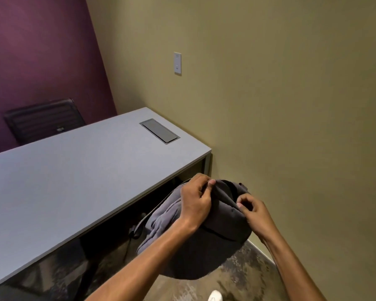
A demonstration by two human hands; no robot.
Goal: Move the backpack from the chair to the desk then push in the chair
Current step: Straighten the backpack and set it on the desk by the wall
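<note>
A grey backpack [161, 222] stands upright just off the desk's near right corner, its straps hanging on the left. Beneath it a dark rounded shape [193, 270] shows, which looks like the chair's seat. My left hand [195, 200] is closed over the top of the backpack. My right hand [254, 209] pinches the dark fabric at its top right. The grey desk [74, 181] runs from the lower left to the back corner of the room, with the backpack below its top edge.
A grey cable hatch [160, 131] is set into the desk near the wall. A second black chair [44, 120] stands behind the desk against the purple wall. The olive wall with a white outlet plate [177, 63] is close on the right. My white shoe [215, 296] is on the carpet.
</note>
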